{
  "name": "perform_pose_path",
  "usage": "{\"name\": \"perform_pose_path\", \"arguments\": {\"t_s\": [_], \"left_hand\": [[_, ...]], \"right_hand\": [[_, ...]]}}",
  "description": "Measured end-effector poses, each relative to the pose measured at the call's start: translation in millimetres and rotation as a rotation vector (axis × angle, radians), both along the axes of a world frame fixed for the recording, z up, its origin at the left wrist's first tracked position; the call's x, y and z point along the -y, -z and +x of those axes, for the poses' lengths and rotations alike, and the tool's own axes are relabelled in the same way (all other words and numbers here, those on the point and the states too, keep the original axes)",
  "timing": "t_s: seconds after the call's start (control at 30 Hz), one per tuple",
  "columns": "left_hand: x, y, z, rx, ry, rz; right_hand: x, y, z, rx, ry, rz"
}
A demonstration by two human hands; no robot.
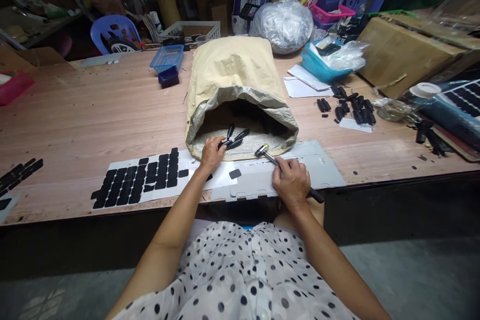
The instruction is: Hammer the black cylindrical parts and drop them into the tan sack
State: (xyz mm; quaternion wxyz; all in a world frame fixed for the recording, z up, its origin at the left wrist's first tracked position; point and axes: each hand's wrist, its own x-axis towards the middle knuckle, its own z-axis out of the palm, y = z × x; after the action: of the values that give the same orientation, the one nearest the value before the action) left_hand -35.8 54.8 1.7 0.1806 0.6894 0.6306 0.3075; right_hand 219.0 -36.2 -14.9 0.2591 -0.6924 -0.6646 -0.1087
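My right hand (pixel 291 180) is wrapped round the dark handle of a small hammer (pixel 270 158), whose shiny metal head lies over the lip of a paper sack (pixel 240 62). At the sack's open mouth, my left hand (pixel 212 154) has its fingers closed on a slim black piece (pixel 225 144), partly hidden by the fingertips. More slim black pieces (pixel 242 135) lie beside it on the sack's silvery lining. Under both hands runs a flat grey board (pixel 315 162). A loose black rounded square (pixel 235 174) sits on white paper between them.
Rows of black stickers (pixel 129 177) cover a sheet at left. Black cylindrical parts (pixel 362 110) are heaped at right, near a teal basket (pixel 326 67) and a large cardboard box (pixel 408 52). A blue basket (pixel 167 58) stands behind left. The table's front edge is close to me.
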Motion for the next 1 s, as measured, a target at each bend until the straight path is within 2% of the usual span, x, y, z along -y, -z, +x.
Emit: {"name": "perform_pose_path", "arguments": {"t_s": [0.13, 0.27, 0.43, 0.5, 0.67, 0.8, 1.0], "left_hand": [[2.7, -3.9, -1.4, -0.014, 0.0, 0.003], [16.9, -15.2, 1.4, 0.06, 0.014, 0.056], [45.6, -20.2, 30.7, 0.173, 0.282, -0.003], [52.4, -15.7, 42.3, 0.16, 0.321, -0.042], [54.3, -4.0, 50.8, 0.124, 0.289, -0.049], [52.0, -3.3, 49.6, 0.121, 0.272, -0.052], [51.5, -4.1, 49.7, 0.152, 0.283, -0.078]], "right_hand": [[-0.2, 0.0, -0.2, -0.01, -0.004, -0.003], [-0.8, 0.2, -0.4, -0.021, -0.01, -0.016], [-1.0, -1.7, -2.2, -0.005, 0.012, -0.02], [-0.4, -3.1, -3.1, 0.002, 0.015, -0.017], [-0.9, -5.9, -2.7, 0.006, 0.018, -0.035], [-5.5, -9.0, 3.7, -0.027, -0.016, -0.107], [3.0, -14.6, 8.8, -0.248, -0.082, -0.113]]}}
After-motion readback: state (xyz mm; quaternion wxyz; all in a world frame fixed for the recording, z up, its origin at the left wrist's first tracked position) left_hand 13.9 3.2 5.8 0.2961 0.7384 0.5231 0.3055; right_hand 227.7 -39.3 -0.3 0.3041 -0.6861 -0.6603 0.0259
